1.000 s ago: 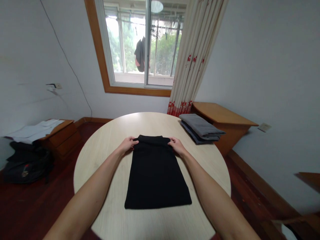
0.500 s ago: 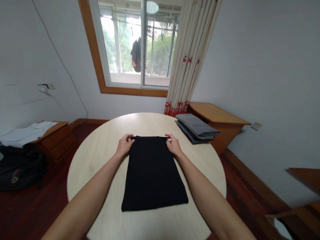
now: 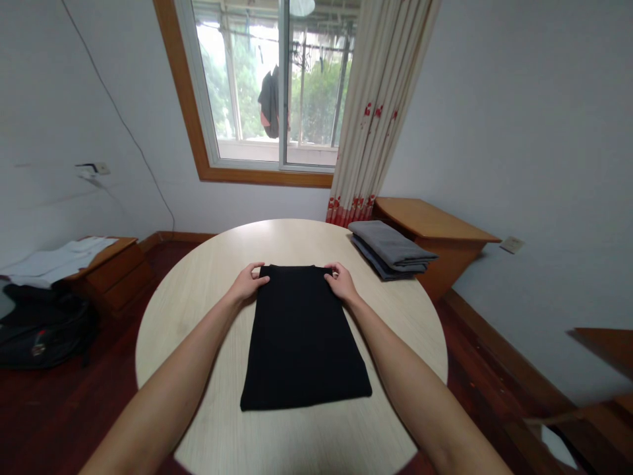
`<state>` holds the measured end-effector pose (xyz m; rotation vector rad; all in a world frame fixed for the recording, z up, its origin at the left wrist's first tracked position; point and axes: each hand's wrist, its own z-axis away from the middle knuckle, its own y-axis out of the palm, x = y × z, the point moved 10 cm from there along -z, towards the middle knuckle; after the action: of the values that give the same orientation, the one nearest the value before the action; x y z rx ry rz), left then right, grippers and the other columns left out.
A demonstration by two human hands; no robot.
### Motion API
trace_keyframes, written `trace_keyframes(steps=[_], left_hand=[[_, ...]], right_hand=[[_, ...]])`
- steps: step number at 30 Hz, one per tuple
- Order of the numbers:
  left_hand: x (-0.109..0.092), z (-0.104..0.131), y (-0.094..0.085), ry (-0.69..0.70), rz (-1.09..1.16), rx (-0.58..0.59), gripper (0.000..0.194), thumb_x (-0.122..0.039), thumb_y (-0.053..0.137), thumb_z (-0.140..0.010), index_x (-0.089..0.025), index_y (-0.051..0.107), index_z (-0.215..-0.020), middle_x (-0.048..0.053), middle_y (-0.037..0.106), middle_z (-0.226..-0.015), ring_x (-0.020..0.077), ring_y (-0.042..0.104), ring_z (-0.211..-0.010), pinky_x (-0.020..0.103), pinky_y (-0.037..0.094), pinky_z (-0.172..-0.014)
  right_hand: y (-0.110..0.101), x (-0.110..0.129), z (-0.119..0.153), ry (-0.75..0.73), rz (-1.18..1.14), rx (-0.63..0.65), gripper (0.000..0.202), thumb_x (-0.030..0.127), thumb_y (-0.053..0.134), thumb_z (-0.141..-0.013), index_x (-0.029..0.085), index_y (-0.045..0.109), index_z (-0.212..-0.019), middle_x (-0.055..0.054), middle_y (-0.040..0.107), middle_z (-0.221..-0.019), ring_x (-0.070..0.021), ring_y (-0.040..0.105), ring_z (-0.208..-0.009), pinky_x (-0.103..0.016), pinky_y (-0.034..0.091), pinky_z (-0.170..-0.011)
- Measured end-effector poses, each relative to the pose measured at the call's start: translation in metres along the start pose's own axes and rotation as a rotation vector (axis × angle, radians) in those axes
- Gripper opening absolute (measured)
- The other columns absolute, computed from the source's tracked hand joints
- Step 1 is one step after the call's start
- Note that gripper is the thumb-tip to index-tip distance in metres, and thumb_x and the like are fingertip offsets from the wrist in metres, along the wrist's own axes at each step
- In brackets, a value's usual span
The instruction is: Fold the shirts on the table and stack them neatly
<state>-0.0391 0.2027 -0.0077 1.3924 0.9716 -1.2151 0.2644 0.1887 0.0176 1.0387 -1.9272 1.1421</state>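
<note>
A black folded garment (image 3: 304, 340) lies flat on the round pale wooden table (image 3: 198, 343), its wider end toward me. At its far left corner, my left hand (image 3: 248, 282) grips the cloth, thumb on top and fingers at the far edge. My right hand (image 3: 341, 282) pinches the far right corner the same way. Which kind of garment it is, I cannot tell. Toward the back right of the table sits a stack of folded grey clothes (image 3: 390, 247), apart from both hands.
Behind the stack stands a wooden desk (image 3: 435, 221) against the wall. A patterned curtain (image 3: 376, 119) hangs beside the window (image 3: 247, 86). On the left are a small cabinet (image 3: 116, 277) with white papers (image 3: 64, 257) and a black backpack (image 3: 47, 330) on the floor.
Both thumbs have moved slightly inward over the garment's far corners. The garment stays in place on the table; the view has shifted a little.
</note>
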Motion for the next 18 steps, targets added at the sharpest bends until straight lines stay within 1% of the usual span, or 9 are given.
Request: trace_keyframes(steps=[2, 4, 6, 8, 11, 13, 15, 17, 18], left_hand=[[-0.001, 0.005, 0.003, -0.046, 0.01, 0.039, 0.072, -0.02, 0.088, -0.058, -0.017, 0.055, -0.121, 0.003, 0.072, -0.075, 0.0205, 0.069, -0.063, 0.03, 0.054, -0.057], [-0.01, 0.009, 0.002, -0.033, -0.028, 0.045, 0.07, -0.021, 0.088, -0.057, -0.017, 0.057, -0.12, 0.004, 0.073, -0.075, 0.0198, 0.068, -0.06, 0.028, 0.052, -0.053], [-0.026, 0.011, 0.001, 0.045, -0.072, 0.033, 0.07, -0.024, 0.088, -0.058, -0.017, 0.058, -0.121, 0.005, 0.074, -0.081, 0.0204, 0.07, -0.065, 0.029, 0.053, -0.056], [-0.042, 0.012, 0.001, 0.154, -0.098, 0.018, 0.071, -0.029, 0.087, -0.06, -0.016, 0.058, -0.124, 0.006, 0.074, -0.088, 0.0214, 0.072, -0.074, 0.031, 0.056, -0.064], [-0.052, 0.011, -0.002, 0.256, -0.176, -0.025, 0.07, -0.032, 0.08, -0.067, -0.016, 0.055, -0.131, 0.007, 0.073, -0.094, 0.0201, 0.071, -0.077, 0.032, 0.057, -0.069], [-0.049, 0.012, -0.006, 0.247, -0.334, -0.081, 0.064, -0.028, 0.073, -0.072, -0.016, 0.055, -0.132, 0.007, 0.071, -0.096, 0.0182, 0.069, -0.072, 0.034, 0.057, -0.069], [-0.051, 0.017, -0.007, 0.262, -0.588, -0.16, 0.057, -0.022, 0.067, -0.075, -0.017, 0.058, -0.13, 0.009, 0.07, -0.105, 0.0193, 0.068, -0.076, 0.038, 0.057, -0.077], [-0.064, 0.029, 0.005, 0.372, -0.857, -0.213, 0.05, -0.02, 0.062, -0.079, -0.018, 0.061, -0.129, 0.013, 0.067, -0.119, 0.0246, 0.067, -0.095, 0.043, 0.053, -0.093], [-0.07, 0.036, 0.019, 0.45, -0.967, -0.199, 0.047, -0.021, 0.06, -0.082, -0.018, 0.061, -0.129, 0.013, 0.065, -0.125, 0.027, 0.064, -0.107, 0.044, 0.048, -0.101]], right_hand=[[-0.004, 0.004, 0.001, -0.014, -0.034, -0.015, 0.033, 0.027, 0.061, -0.072, 0.016, 0.068, -0.102, -0.006, 0.068, -0.096, -0.0157, 0.057, -0.071, -0.031, 0.049, -0.072], [-0.009, 0.012, 0.002, -0.03, -0.049, -0.021, 0.036, 0.027, 0.06, -0.074, 0.016, 0.068, -0.107, -0.007, 0.068, -0.097, -0.0151, 0.057, -0.067, -0.031, 0.05, -0.069], [-0.015, 0.027, 0.005, -0.102, -0.035, -0.057, 0.033, 0.028, 0.058, -0.078, 0.017, 0.069, -0.107, -0.008, 0.068, -0.1, -0.0165, 0.059, -0.07, -0.032, 0.051, -0.07], [-0.022, 0.047, 0.008, -0.221, 0.008, -0.113, 0.028, 0.028, 0.055, -0.083, 0.018, 0.071, -0.104, -0.01, 0.069, -0.103, -0.0203, 0.062, -0.084, -0.034, 0.052, -0.076], [-0.021, 0.058, 0.011, -0.279, 0.109, -0.115, 0.029, 0.025, 0.048, -0.09, 0.019, 0.071, -0.108, -0.011, 0.068, -0.109, -0.0229, 0.062, -0.101, -0.036, 0.052, -0.086], [-0.012, 0.051, 0.009, -0.201, 0.213, -0.04, 0.033, 0.021, 0.048, -0.091, 0.018, 0.069, -0.115, -0.012, 0.067, -0.113, -0.0229, 0.062, -0.105, -0.037, 0.051, -0.093], [-0.004, 0.045, 0.009, -0.128, 0.359, 0.048, 0.036, 0.022, 0.051, -0.091, 0.016, 0.066, -0.124, -0.014, 0.065, -0.122, -0.0243, 0.059, -0.113, -0.04, 0.046, -0.102], [0.002, 0.05, 0.013, -0.123, 0.5, 0.1, 0.04, 0.027, 0.052, -0.094, 0.016, 0.062, -0.131, -0.016, 0.06, -0.133, -0.0269, 0.053, -0.124, -0.045, 0.04, -0.109], [0.006, 0.057, 0.016, -0.153, 0.546, 0.124, 0.042, 0.031, 0.051, -0.096, 0.018, 0.06, -0.134, -0.016, 0.056, -0.139, -0.0277, 0.049, -0.13, -0.046, 0.037, -0.111]])
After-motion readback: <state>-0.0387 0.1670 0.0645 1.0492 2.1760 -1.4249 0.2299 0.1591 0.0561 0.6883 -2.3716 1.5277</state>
